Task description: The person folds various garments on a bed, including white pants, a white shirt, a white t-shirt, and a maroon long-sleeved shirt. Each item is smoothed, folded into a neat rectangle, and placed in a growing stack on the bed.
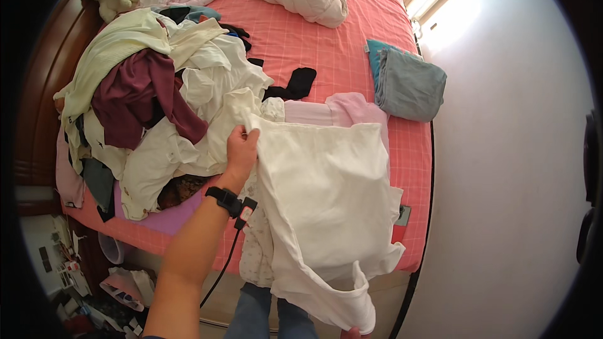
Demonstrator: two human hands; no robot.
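one left hand, one right hand, tight on white garment; illegible label on wrist device

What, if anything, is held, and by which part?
A white garment: the left hand grips its far left corner; the right hand, mostly out of frame, is at its near end, grip unclear.
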